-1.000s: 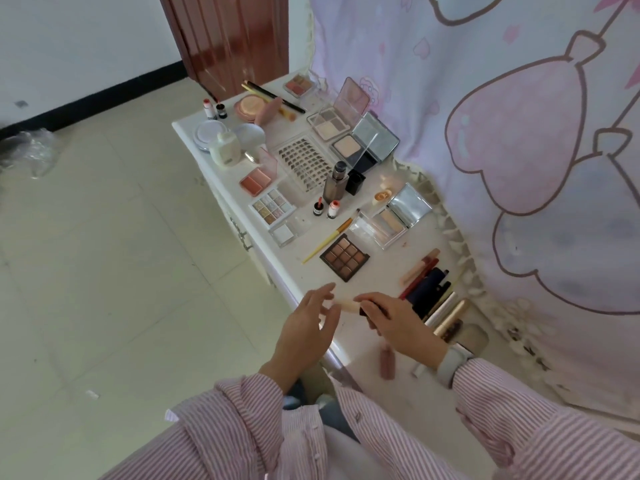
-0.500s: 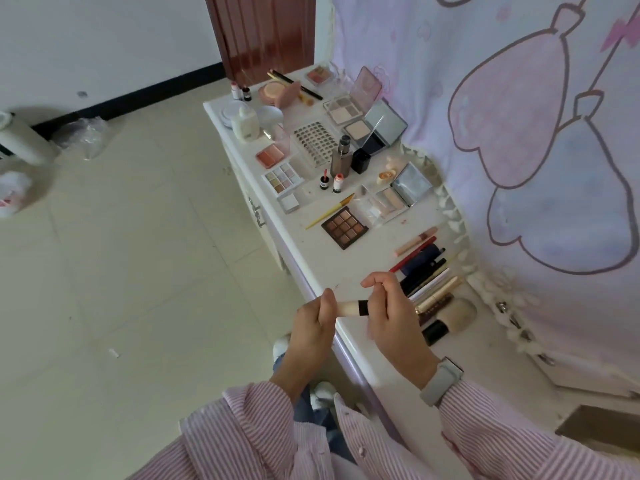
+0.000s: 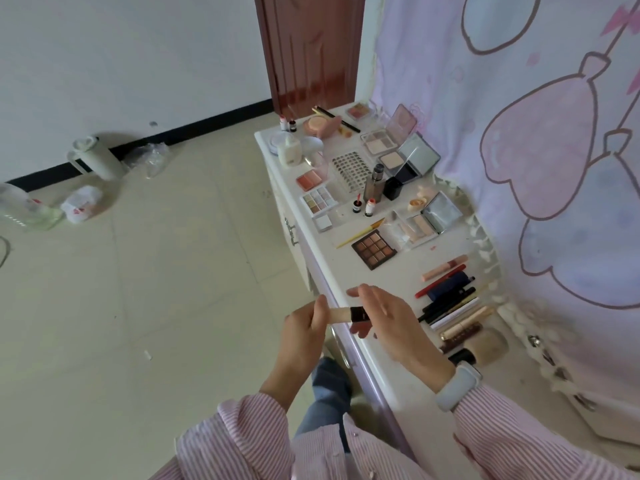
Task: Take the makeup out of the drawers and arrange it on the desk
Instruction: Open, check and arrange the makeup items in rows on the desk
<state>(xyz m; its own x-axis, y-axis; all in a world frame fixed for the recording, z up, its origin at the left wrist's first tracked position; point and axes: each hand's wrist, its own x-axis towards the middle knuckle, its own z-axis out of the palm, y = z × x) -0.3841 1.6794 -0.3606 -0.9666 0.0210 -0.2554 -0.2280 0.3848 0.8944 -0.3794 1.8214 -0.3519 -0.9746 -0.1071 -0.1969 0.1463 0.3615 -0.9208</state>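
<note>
A small beige tube (image 3: 346,315) with a black cap is pinched in the left hand (image 3: 304,327) at the desk (image 3: 398,282) edge; the right hand (image 3: 388,323) fingers are spread beside it. Brown shades are held in an open palette (image 3: 374,249).

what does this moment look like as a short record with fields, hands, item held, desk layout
left hand: pinches the beige end of a small tube
right hand: at the tube's black cap end, fingers partly spread
tube position: level, over the front edge of the desk
desk: brown eyeshadow palette mid-desk, row of pencils and tubes at the right hand's far side
</note>
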